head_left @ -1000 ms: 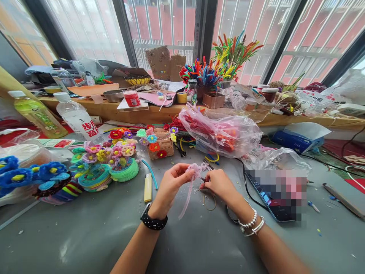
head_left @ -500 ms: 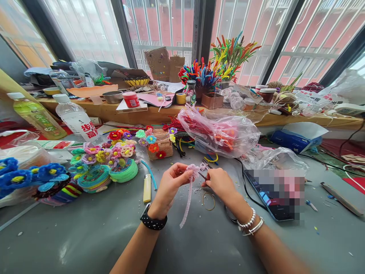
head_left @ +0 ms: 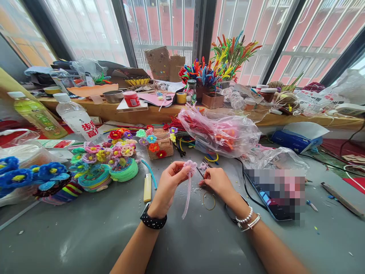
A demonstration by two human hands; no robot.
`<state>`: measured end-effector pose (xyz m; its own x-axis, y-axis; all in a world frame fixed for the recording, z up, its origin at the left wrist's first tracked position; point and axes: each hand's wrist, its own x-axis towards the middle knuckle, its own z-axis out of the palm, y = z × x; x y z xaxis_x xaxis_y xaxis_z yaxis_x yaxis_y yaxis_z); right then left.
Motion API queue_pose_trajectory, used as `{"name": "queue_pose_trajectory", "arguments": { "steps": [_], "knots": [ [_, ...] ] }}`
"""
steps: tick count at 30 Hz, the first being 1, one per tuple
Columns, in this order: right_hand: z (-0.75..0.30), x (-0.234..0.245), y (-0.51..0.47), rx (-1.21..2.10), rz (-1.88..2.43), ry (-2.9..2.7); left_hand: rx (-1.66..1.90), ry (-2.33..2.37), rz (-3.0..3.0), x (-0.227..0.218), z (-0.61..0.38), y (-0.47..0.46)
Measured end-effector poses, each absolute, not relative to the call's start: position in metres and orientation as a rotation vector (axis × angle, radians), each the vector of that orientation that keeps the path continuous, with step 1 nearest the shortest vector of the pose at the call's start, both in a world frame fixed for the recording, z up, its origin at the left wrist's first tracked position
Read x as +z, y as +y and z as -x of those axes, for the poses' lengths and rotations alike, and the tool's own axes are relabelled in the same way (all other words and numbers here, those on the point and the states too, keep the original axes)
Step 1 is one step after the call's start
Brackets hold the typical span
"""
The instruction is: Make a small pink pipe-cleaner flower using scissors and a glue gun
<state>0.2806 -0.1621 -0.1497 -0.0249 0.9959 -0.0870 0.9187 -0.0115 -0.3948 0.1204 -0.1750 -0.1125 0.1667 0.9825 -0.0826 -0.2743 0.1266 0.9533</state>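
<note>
Pinched between the thumb and fingers of my left hand [head_left: 173, 178] is a pale pink pipe-cleaner flower [head_left: 190, 167]. Its fuzzy stem [head_left: 187, 201] hangs down toward the grey table. My right hand [head_left: 218, 182] is closed around what look like small scissors [head_left: 200, 173], their thin dark blades pointing up and left beside the flower. The fingers cover the handles. A short pale pink piece [head_left: 203, 166] shows at the blades, apart from the flower. Pale fluffy bits [head_left: 196, 189] lie on the table beneath, and a thin ring [head_left: 209, 201] rests below my right hand.
A yellow lighter [head_left: 147, 187] and blue pipe cleaner [head_left: 149, 173] lie left of my hands. Pipe-cleaner flower pots [head_left: 124, 171] stand farther left. Behind are a flower-trimmed basket [head_left: 161, 146] and plastic bag [head_left: 219, 131]. A phone [head_left: 268, 199] and cable lie right.
The flower has come away from the blades slightly to the left, and a small pink piece now shows apart from it. My right hand has shifted slightly left.
</note>
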Motion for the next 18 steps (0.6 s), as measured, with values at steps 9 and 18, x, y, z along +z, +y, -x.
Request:
{"name": "queue_pose_trajectory", "arguments": {
  "steps": [9,18],
  "knots": [
    [-0.282,-0.155,-0.162,0.619,1.963,-1.966,1.081,0.978,-1.042,-0.113,-0.121,-0.175],
    [-0.287,-0.138,-0.164,0.735,1.791,-1.927,1.073,0.976,-1.081,-0.117,-0.121,-0.174]
  ]
}}
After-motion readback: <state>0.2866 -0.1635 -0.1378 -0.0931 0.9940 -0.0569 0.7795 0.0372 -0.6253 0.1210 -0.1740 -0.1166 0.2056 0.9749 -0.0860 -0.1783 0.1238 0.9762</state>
